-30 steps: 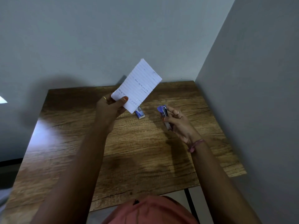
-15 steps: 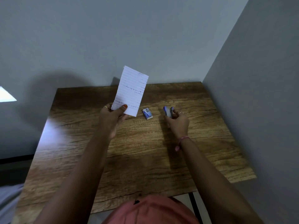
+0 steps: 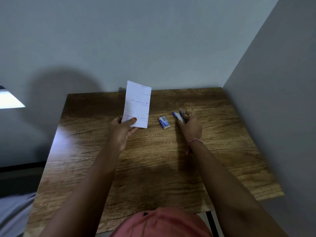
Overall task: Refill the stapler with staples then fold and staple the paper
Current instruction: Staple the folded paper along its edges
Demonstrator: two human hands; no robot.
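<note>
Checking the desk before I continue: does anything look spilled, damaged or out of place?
Nothing stands out. The left hand holds the lined paper upright by its bottom edge, uncrumpled. The staple box lies closed on the wooden table, no loose staples visible. The right hand grips the stapler near the tabletop.

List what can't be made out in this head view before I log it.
- Stapler: mostly covered by the right hand; whether staples are loaded can't be seen.
- Paper in the left hand: handwriting too small to read.
- Staple box: label too small.
</note>
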